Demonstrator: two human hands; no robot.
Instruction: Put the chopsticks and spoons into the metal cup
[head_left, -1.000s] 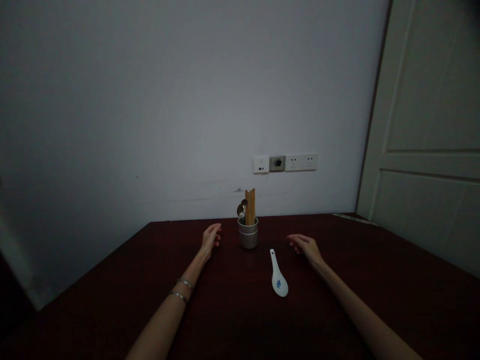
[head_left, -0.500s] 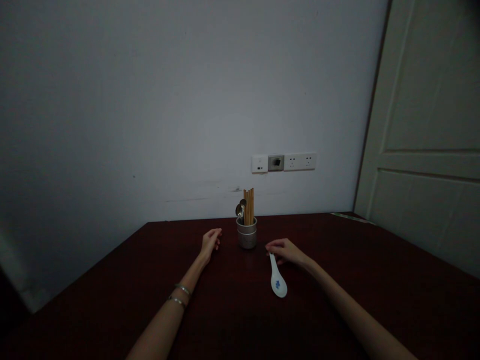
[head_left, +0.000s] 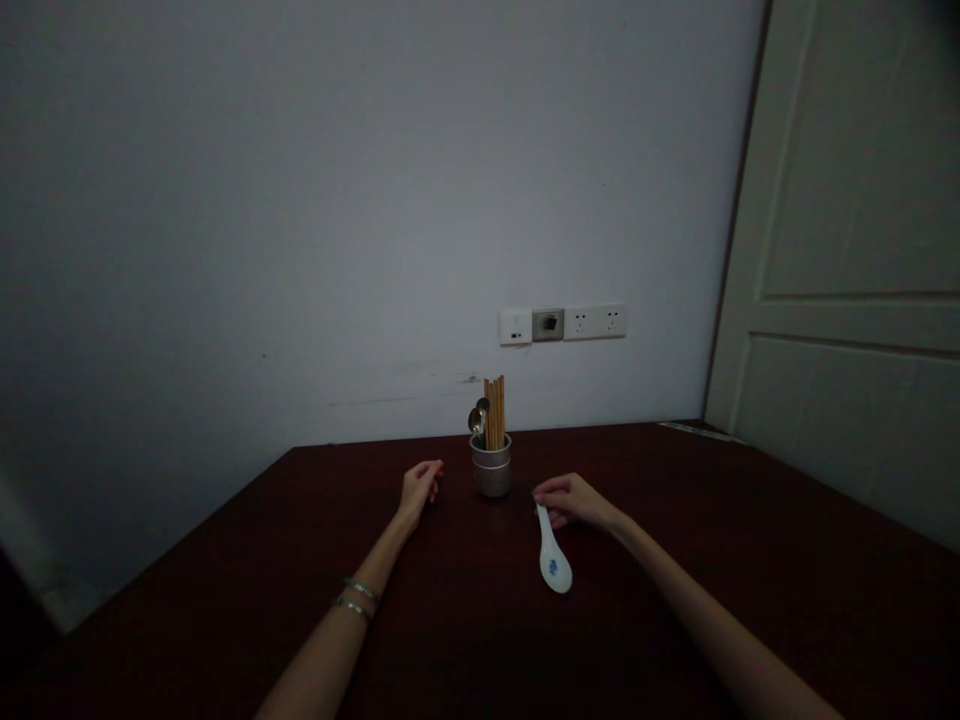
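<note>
My right hand (head_left: 571, 499) is closed on the handle tip of a white soup spoon (head_left: 555, 566) with a small blue pattern in its bowl. The spoon's bowl points back toward me, low over or on the table; I cannot tell whether it touches. To the left, my left hand (head_left: 420, 490) rests on its side on the table, fingers loosely bent and apart, holding nothing. Between and slightly beyond both hands stands a grey metal utensil holder (head_left: 492, 472). Several wooden chopsticks (head_left: 495, 412) and metal spoons (head_left: 475, 418) stick up out of it.
The dark red table (head_left: 465, 620) reaches back to a pale wall (head_left: 360, 220). White sockets (head_left: 595, 322) and a grey switch plate (head_left: 548, 325) sit on that wall. On the right is a panelled door (head_left: 847, 240), with a thin strip (head_left: 701, 432) at the table's far right edge.
The whole view has shifted slightly. My right hand still holds the spoon's handle, and my left hand stays in place beside the holder.
</note>
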